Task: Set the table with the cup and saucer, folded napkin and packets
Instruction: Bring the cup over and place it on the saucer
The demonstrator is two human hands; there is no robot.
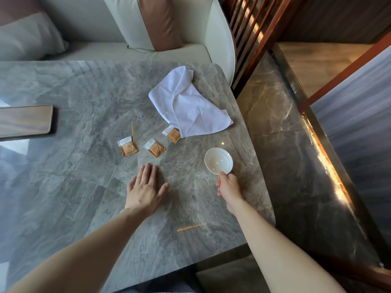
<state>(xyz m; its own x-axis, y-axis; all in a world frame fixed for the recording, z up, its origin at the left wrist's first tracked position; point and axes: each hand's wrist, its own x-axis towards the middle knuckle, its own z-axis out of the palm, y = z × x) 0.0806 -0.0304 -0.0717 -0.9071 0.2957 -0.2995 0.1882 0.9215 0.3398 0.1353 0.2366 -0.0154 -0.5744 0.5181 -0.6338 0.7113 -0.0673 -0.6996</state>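
Packets (154, 142), napkin (188, 102) fwd; L clear

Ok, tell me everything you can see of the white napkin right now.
The white napkin looks like thin cloth with a stitched hem. It lies unfolded and rumpled, creased and partly doubled over itself, at the far right of the grey marble-look table, near its edge. Its near corner overlaps one orange packet. Neither hand touches it.

Grey marble table (84, 187) bears 3 packets (127, 147); napkin (188, 102); wooden board (24, 120).

Grey marble table (74, 166), cream sofa (118, 24), slatted screen (247, 32)
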